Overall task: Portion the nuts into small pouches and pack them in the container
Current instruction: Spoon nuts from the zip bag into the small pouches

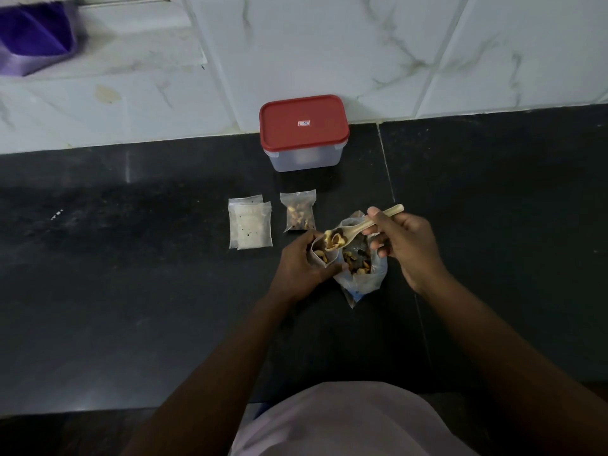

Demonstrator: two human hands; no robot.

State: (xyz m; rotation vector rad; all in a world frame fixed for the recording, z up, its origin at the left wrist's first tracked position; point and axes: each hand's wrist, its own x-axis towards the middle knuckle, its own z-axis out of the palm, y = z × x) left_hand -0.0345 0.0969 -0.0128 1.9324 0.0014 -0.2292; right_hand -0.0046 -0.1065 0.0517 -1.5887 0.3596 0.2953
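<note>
My left hand [301, 263] grips a small clear pouch [320, 255], held open with a few nuts inside. My right hand [406, 243] pinches the handle of a pale wooden spoon [368, 223]; its bowl, loaded with nuts, hovers over the pouch's mouth. Just right of the pouch, a big clear bag of mixed nuts [360, 271] lies open on the dark counter. A filled small pouch [298, 214] lies flat behind my left hand. A stack of empty pouches [250, 222] lies to its left. The clear container with its red lid [304, 123] on stands at the wall.
The black stone counter [131, 274] runs left and right, backed by a white marble-tiled wall [329, 44]. A purple cloth [33, 31] hangs at the upper left. The counter's front edge lies near my body at the bottom.
</note>
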